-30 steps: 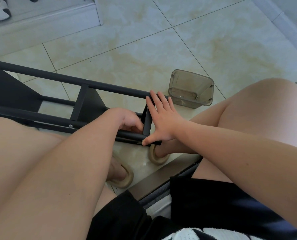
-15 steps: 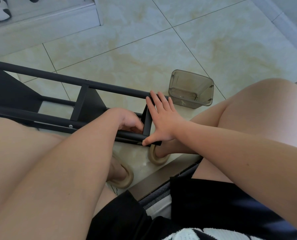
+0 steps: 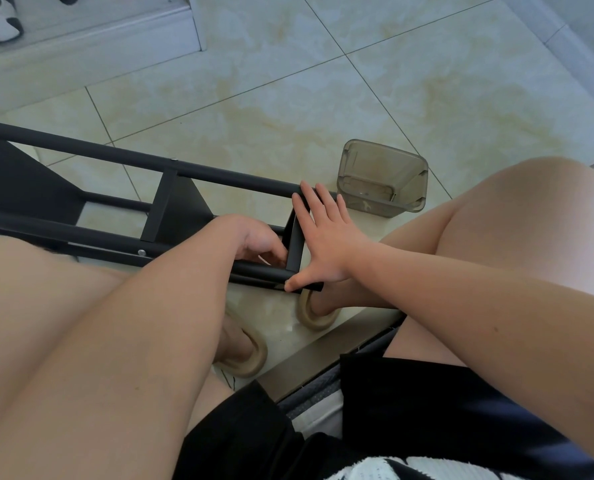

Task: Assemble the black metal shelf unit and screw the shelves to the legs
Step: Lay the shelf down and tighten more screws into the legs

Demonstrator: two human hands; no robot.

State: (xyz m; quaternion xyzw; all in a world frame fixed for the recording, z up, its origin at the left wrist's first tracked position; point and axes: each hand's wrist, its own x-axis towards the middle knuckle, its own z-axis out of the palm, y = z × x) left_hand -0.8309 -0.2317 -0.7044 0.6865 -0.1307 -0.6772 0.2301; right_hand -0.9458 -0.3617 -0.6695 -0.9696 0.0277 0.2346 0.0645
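shelf unit (image 3: pixel 181 207) unmoved | right hand (image 3: pixel 326 249) still flat | left hand (image 3: pixel 254 242) same

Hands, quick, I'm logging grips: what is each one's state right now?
Left hand: fingers curled beside the end shelf; cannot tell whether it holds anything.
Right hand: open, flat against that shelf, thumb on the near leg.

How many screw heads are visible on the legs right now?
2: far screw on the far leg, near screw on the near leg. Others may be hidden.
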